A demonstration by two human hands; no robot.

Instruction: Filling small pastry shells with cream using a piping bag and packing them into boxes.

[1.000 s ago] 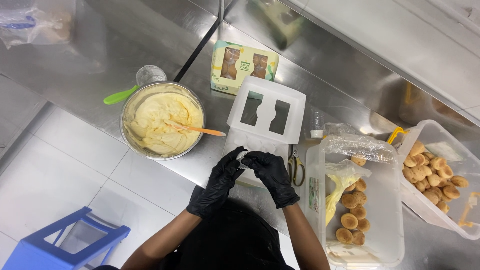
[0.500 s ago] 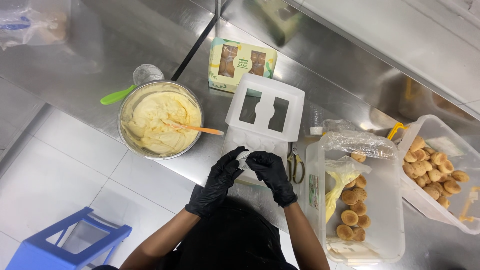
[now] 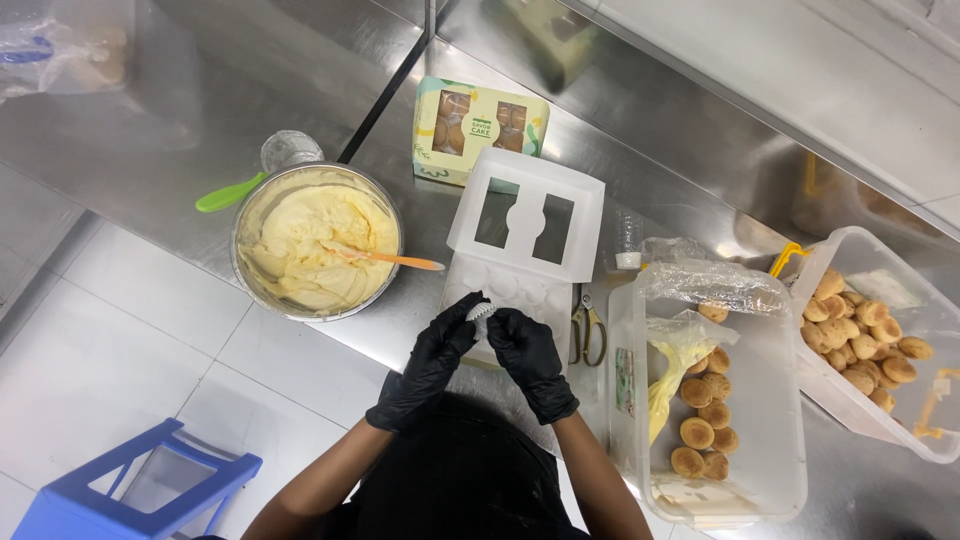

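Both gloved hands, left hand [image 3: 432,362] and right hand [image 3: 530,357], meet fingertips together.

Both gloved hands, left hand [image 3: 432,362] and right hand [image 3: 532,358], pinch a white paper cup [image 3: 480,312] over the open white box [image 3: 522,255]; a cream bowl [image 3: 316,240] sits left; tubs of pastries [image 3: 716,400] sit right.

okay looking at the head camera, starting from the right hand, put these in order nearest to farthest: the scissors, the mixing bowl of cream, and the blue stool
From the right hand:
1. Scissors, just to its right on the steel counter.
2. Mixing bowl of cream, up and to the left, past the left hand.
3. Blue stool, far lower left on the floor.
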